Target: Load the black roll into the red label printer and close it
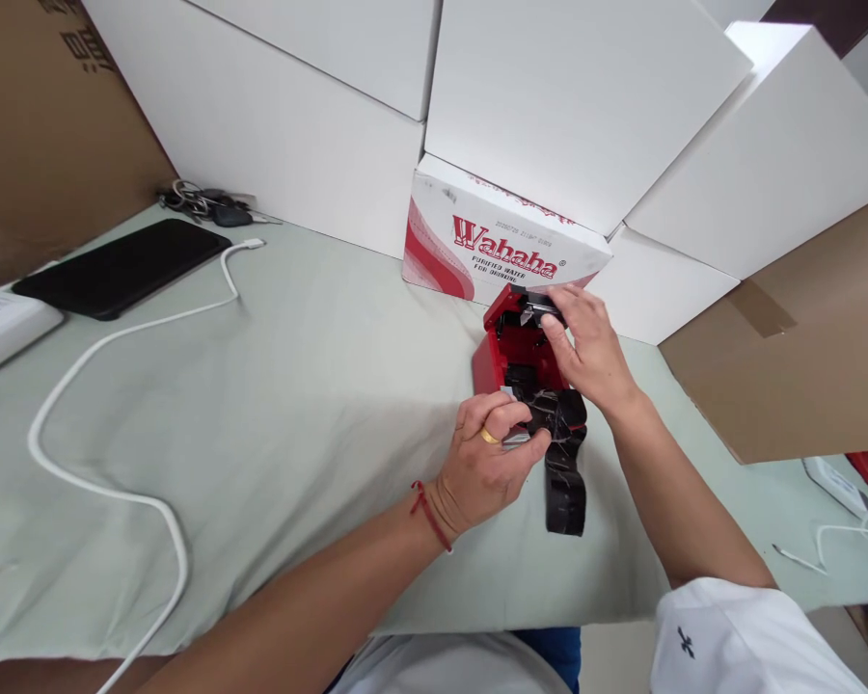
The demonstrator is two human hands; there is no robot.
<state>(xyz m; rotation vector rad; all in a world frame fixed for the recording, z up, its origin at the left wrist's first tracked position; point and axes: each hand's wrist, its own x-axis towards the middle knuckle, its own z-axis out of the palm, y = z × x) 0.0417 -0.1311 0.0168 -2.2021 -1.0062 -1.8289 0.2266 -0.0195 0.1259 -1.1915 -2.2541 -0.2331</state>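
Observation:
A small red box stands on the cloth-covered table with its lid raised. Black parts show inside, and a crinkled, shiny black strip trails over the front and down onto the cloth. My left hand, wearing a gold ring and a red string bracelet, is closed at the front of the box, with fingers and thumb pinching the strip. Some pale, flat material shows beside those fingers; what it is I cannot tell. My right hand grips the lid's right side, thumb inward and fingers over the top edge.
Right behind the red box stands a white and red Wahaha carton, with white boxes stacked behind. To the left lie a black phone, keys and a white cable. Brown cardboard rises on the right.

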